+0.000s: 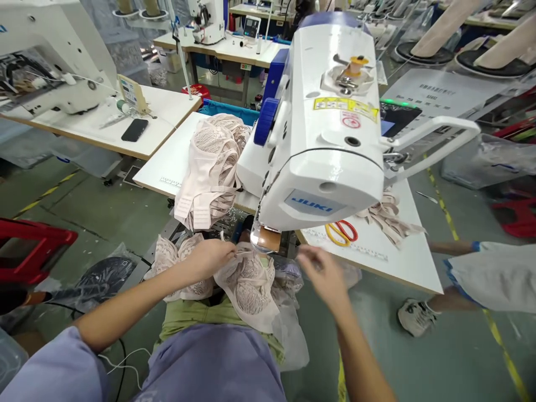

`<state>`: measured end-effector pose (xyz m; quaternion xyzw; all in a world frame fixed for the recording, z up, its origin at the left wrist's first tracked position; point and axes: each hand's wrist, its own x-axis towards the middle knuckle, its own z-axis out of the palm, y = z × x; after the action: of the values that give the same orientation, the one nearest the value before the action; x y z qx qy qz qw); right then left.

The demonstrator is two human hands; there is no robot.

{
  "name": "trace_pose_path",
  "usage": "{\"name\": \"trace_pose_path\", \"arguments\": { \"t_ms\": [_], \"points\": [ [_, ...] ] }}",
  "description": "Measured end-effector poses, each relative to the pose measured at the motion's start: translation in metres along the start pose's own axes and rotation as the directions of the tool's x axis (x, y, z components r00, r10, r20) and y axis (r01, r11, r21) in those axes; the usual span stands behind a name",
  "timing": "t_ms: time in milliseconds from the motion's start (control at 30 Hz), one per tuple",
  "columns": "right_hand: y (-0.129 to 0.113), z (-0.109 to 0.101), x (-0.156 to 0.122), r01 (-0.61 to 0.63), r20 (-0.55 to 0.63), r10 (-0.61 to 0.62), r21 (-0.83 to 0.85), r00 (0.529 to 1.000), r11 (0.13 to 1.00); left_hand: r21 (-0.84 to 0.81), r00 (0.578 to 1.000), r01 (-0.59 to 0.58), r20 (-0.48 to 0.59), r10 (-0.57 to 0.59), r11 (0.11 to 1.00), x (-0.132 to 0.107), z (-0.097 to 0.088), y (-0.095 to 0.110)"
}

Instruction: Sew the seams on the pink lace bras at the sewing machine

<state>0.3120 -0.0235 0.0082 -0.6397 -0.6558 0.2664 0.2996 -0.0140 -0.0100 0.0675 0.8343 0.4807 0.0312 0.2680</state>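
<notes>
A pale pink lace bra (250, 285) lies on my lap just below the head of a white JUKI sewing machine (322, 139). My left hand (208, 258) is closed, pinching the bra's upper edge near the needle area. My right hand (324, 273) hovers to the right of the bra with fingers bent and blurred; nothing clear shows in it. More lace pieces (173, 259) rest under my left forearm.
A stack of pink bras (213, 167) sits on the white table (410, 262) left of the machine. Orange-handled scissors (341, 231) and loose straps (389, 218) lie to its right. Another person's leg and shoe (416, 315) are at the right. A phone (134, 129) lies on the neighbouring table.
</notes>
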Motion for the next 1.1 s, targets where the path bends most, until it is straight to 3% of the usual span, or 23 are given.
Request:
{"name": "trace_pose_path", "arguments": {
  "t_ms": [33,67,133,233,300,367,467,533,567,667,767,833,933,1100],
  "points": [
    [-0.014,0.013,-0.018,0.018,0.206,-0.042,0.116,0.978,0.993,0.056,0.997,-0.063,-0.048,0.066,0.996,0.002,0.005,0.004],
    [-0.026,0.026,-0.035,0.032,0.339,-0.095,0.185,0.936,0.982,0.093,0.984,-0.147,-0.083,0.155,0.985,0.003,0.011,0.01],
    [-0.045,0.049,-0.06,0.027,0.441,-0.161,0.293,0.883,0.956,0.146,0.937,-0.315,-0.11,0.331,0.938,0.005,0.022,0.025],
    [-0.058,0.067,-0.076,-0.075,0.363,-0.148,0.534,0.92,0.842,0.154,0.912,-0.383,-0.093,0.399,0.911,0.006,0.031,0.05],
    [-0.063,0.068,-0.076,-0.186,0.261,0.004,0.676,0.965,0.713,0.068,0.933,-0.329,-0.129,0.336,0.942,0.005,0.033,0.064],
    [-0.071,0.062,-0.07,-0.257,0.159,0.208,0.731,0.965,0.632,-0.163,0.955,-0.253,-0.199,0.219,0.954,0.006,0.033,0.075],
    [-0.087,0.048,-0.049,-0.224,0.005,0.314,0.712,0.949,0.666,-0.578,0.97,-0.138,-0.242,-0.007,0.804,0.01,0.032,0.083],
    [-0.093,0.039,-0.027,-0.153,-0.079,0.275,0.673,0.958,0.724,-0.687,0.965,-0.09,-0.238,-0.107,0.721,0.013,0.031,0.081],
    [-0.093,0.035,-0.016,-0.121,-0.107,0.25,0.653,0.962,0.748,-0.685,0.959,-0.074,-0.247,-0.136,0.725,0.015,0.03,0.078],
    [-0.086,0.028,0.018,-0.07,-0.144,0.179,0.558,0.973,0.827,-0.51,0.928,-0.075,-0.35,-0.128,0.857,0.018,0.03,0.063],
    [-0.076,0.026,0.042,-0.039,-0.119,0.104,0.457,0.987,0.889,-0.233,0.884,-0.161,-0.467,0.035,0.959,0.022,0.031,0.051],
    [-0.072,0.025,0.053,-0.019,-0.093,0.06,0.391,0.994,0.92,-0.076,0.85,-0.208,-0.508,0.141,0.975,0.025,0.03,0.047],
    [-0.068,0.027,0.065,0.01,-0.088,0.016,0.282,0.996,0.959,0.067,0.815,-0.189,-0.545,0.195,0.98,0.032,0.024,0.047],
    [-0.062,0.032,0.082,0.066,-0.057,-0.054,0.239,0.997,0.969,0.127,0.814,-0.131,-0.552,0.18,0.983,0.039,0.015,0.046]
  ]
}}
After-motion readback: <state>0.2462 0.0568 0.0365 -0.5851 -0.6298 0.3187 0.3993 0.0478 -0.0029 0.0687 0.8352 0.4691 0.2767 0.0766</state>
